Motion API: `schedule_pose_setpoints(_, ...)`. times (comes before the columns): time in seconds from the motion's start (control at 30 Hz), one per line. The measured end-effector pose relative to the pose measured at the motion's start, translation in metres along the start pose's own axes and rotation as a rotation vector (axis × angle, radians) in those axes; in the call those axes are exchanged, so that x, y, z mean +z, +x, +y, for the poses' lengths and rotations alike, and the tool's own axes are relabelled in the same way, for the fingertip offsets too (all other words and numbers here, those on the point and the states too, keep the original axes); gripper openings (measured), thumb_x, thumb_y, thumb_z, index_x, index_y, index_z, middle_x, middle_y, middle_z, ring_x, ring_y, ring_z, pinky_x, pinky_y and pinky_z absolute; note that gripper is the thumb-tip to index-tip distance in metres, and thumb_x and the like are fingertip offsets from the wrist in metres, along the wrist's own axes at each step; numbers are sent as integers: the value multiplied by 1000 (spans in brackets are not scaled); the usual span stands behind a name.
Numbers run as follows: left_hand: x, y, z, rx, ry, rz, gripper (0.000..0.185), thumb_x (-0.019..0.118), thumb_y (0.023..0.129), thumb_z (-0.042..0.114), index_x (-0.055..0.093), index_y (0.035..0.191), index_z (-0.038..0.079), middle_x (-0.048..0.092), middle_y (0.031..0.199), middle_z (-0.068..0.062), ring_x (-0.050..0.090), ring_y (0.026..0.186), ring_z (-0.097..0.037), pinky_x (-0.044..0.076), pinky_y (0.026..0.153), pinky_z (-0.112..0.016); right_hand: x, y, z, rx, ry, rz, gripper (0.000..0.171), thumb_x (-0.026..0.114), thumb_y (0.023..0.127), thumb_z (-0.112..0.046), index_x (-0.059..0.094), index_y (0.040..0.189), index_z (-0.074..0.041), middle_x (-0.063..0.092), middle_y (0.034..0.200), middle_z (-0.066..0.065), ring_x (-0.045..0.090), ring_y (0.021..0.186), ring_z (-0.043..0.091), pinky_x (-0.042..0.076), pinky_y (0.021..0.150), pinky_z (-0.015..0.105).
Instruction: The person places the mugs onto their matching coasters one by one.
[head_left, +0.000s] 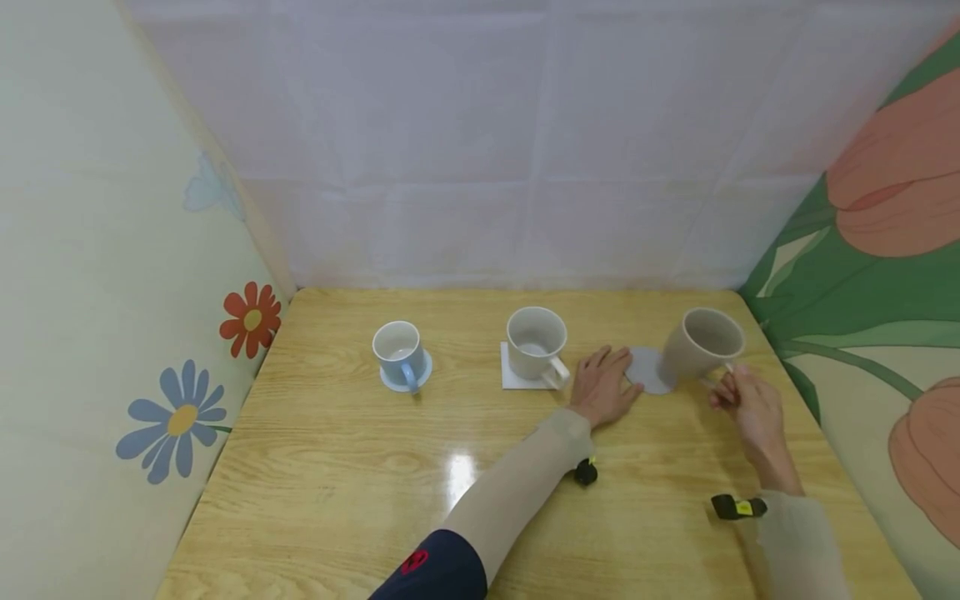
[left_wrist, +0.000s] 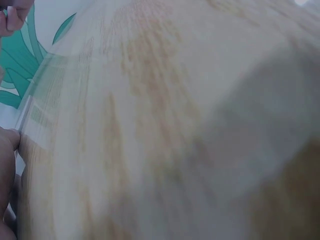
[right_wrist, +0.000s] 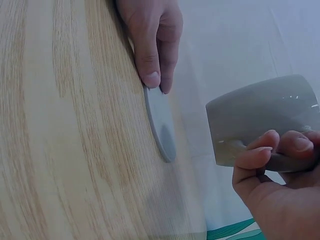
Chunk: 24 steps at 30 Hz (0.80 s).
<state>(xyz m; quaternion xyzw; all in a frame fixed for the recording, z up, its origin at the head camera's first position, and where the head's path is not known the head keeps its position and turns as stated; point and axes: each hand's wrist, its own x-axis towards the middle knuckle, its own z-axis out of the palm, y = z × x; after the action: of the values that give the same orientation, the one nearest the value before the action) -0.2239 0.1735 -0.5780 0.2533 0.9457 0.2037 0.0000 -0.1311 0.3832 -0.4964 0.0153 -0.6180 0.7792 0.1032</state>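
Note:
My right hand (head_left: 738, 393) grips the handle of a beige mug (head_left: 701, 343) and holds it tilted above a round grey coaster (head_left: 647, 370). The right wrist view shows the mug (right_wrist: 260, 120) lifted clear of the coaster (right_wrist: 161, 125), fingers curled round the handle. My left hand (head_left: 603, 385) lies flat on the wooden table (head_left: 337, 467), fingertips (right_wrist: 152, 77) pressing the coaster's near edge. A second beige mug (head_left: 536, 342) stands on a square white coaster (head_left: 513, 377). A pale blue mug (head_left: 398, 351) sits on a round blue coaster (head_left: 405, 379). The left wrist view shows only blurred table (left_wrist: 165, 130).
A white back wall and flowered side panels enclose the table on three sides. The right panel (head_left: 870, 275) with green and pink flowers stands close to the lifted mug. Bare wood lies at the front left of the table.

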Motion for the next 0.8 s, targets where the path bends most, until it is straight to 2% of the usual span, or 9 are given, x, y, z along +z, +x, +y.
schedule_pose_setpoints(0.23, -1, -1, 0, -1, 2, 1, 62, 50, 109, 57, 42, 164, 29, 33, 174, 15, 25, 163, -13, 24, 132, -35, 1, 1, 3, -15, 34, 2, 38, 39, 117, -18, 53, 84, -3, 53, 75, 0, 61, 71, 13, 54, 65, 24)
schedule_pose_setpoints(0.57, -1, -1, 0, -6, -24, -27, 62, 48, 110, 57, 40, 165, 29, 30, 175, 16, 22, 164, -13, 20, 134, -36, 8, 0, 8, -65, 140, -39, 37, 39, 117, -12, 56, 86, 0, 56, 79, 4, 62, 76, 16, 58, 69, 26)
schedule_pose_setpoints(0.8, -1, 0, 0, -14, -30, -31, 63, 48, 110, 57, 39, 166, 29, 29, 175, 17, 21, 165, -13, 18, 134, -35, 10, 0, 9, -39, 111, -21, 39, 40, 116, -12, 59, 85, 0, 60, 80, 3, 64, 76, 15, 60, 71, 25)
